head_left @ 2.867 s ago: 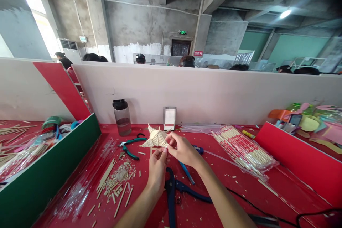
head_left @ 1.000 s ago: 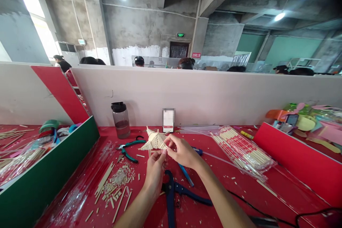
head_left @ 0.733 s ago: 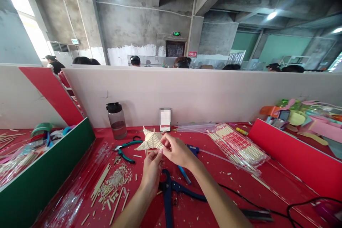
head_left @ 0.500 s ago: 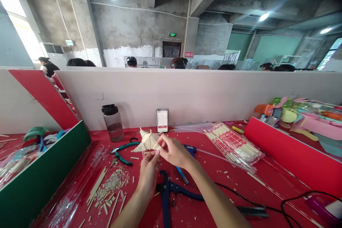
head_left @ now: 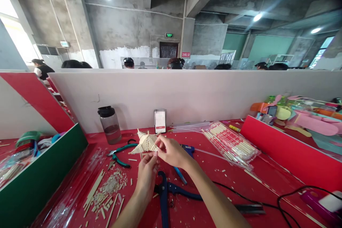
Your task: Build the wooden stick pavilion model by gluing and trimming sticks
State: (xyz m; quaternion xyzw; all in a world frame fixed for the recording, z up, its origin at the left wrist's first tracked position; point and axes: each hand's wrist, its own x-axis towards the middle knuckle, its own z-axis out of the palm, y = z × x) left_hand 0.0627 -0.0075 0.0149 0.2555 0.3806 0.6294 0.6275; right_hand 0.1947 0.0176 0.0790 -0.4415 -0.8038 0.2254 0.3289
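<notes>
Both forearms bare, no sleeves; left hand [head_left: 146, 169], right hand [head_left: 172, 152] ungloved, no rings visible.

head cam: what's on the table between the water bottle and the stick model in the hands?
The green-handled pliers lie between the water bottle and the stick model, on the red table; head view shows it.

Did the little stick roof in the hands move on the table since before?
No. The stick roof sits just right of the green pliers and in front of the phone, as earlier. Only the camera turned.
</notes>
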